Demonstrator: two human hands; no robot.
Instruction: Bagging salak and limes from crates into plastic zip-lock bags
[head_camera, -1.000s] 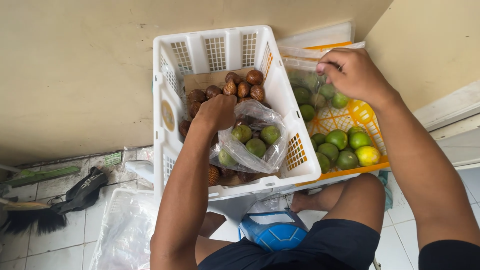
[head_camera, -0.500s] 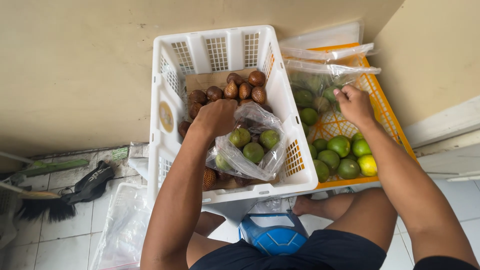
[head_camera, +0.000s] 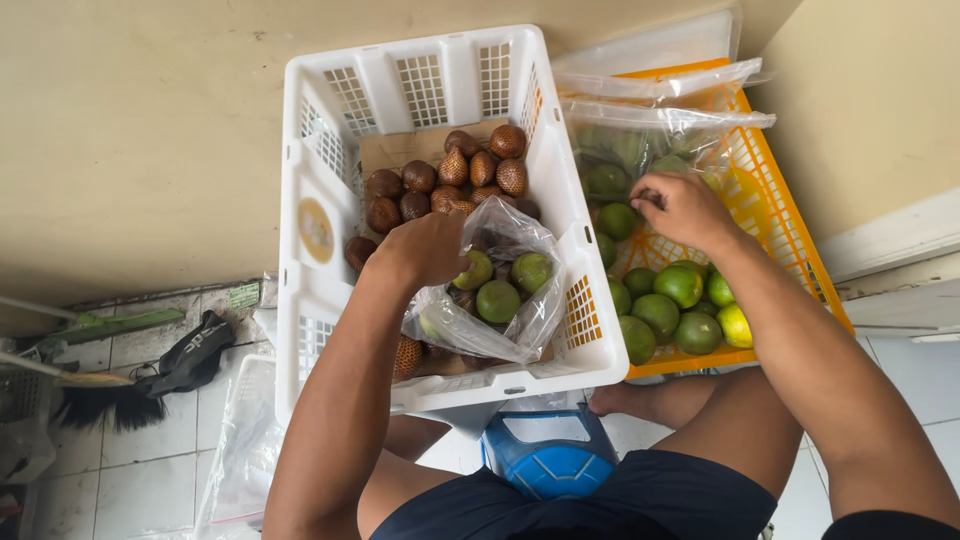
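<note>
Two hands work: your left hand (head_camera: 425, 250) grips the bag (head_camera: 495, 295), mouth up; your right hand (head_camera: 685, 208) pinches a lime (head_camera: 622, 218).

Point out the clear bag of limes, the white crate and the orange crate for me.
clear bag of limes (head_camera: 497, 300), head view, on a green lime inside the plastic.
white crate (head_camera: 318, 290), head view, on its left wall.
orange crate (head_camera: 775, 215), head view, on its right lattice wall.

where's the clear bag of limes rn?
Head view, centre: the clear bag sits inside the white crate, held open by the left hand, just in front of the brown snake fruit.
</note>
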